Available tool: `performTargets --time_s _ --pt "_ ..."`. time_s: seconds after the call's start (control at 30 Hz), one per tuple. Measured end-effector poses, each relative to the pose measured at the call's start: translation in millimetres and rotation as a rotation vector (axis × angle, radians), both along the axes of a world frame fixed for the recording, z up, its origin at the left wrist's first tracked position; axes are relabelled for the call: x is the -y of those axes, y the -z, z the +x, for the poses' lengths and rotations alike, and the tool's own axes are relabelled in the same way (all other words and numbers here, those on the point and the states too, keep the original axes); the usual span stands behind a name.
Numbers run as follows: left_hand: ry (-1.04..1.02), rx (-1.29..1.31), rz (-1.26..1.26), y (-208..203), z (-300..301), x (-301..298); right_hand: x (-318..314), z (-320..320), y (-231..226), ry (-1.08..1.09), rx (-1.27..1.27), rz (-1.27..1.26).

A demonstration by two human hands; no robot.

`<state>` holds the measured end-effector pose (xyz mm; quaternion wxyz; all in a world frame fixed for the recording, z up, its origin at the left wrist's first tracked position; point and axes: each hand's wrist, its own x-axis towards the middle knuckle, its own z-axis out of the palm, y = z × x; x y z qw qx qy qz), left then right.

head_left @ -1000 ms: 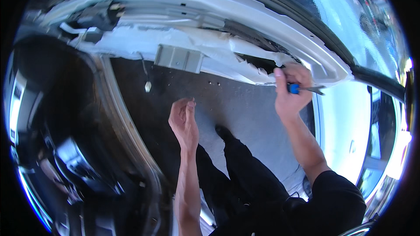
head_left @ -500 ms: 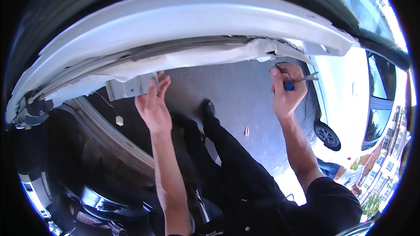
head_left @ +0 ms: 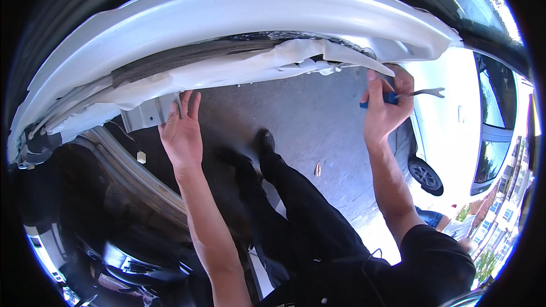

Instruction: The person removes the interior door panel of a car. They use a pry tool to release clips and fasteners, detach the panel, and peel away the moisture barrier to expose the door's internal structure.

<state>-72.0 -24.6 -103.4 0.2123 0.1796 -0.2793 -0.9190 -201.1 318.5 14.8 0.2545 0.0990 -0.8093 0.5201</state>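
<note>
A long curved white car body panel (head_left: 244,8) spans the top of the view, with a wrinkled white sheet-like lining (head_left: 227,73) along its lower edge. My right hand (head_left: 387,108) is closed around the blue handle of a fork-tipped trim removal tool (head_left: 426,92), whose metal prongs point right. Its thumb and forefinger are at the lining's pointed right end; whether they pinch it is unclear. My left hand (head_left: 183,136) is raised with fingers stretched out, beside a grey metal plate (head_left: 147,115) under the lining. Its thumb and fingertips are at the plate's right edge.
A small white connector (head_left: 141,157) hangs on a wire at left, near a curved door sill (head_left: 136,170). A white car (head_left: 449,113) stands at right, with a person (head_left: 430,218) partly visible beyond. A small object (head_left: 318,169) lies on the grey ground.
My left hand has shifted left along the grey plate, fingers straighter. My right hand has moved right with the trim tool, its blue handle now showing more. The panel appears higher.
</note>
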Motion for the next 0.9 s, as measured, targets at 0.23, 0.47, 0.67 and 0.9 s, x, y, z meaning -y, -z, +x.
performTargets --time_s 0.23,0.47,0.67,0.9 --pt "-0.04 -0.031 0.054 13 -2 2 -13 -13 -1 -0.058 -0.183 0.173" --pt "-0.042 -0.039 0.057 15 -5 7 0 -22 -19 -0.12 -0.209 0.168" --pt "-0.042 -0.051 0.048 16 -9 5 15 -29 -24 -0.209 -0.347 0.244" --pt "-0.064 -0.016 0.029 16 -9 10 15 -26 -27 -0.314 -0.359 0.288"
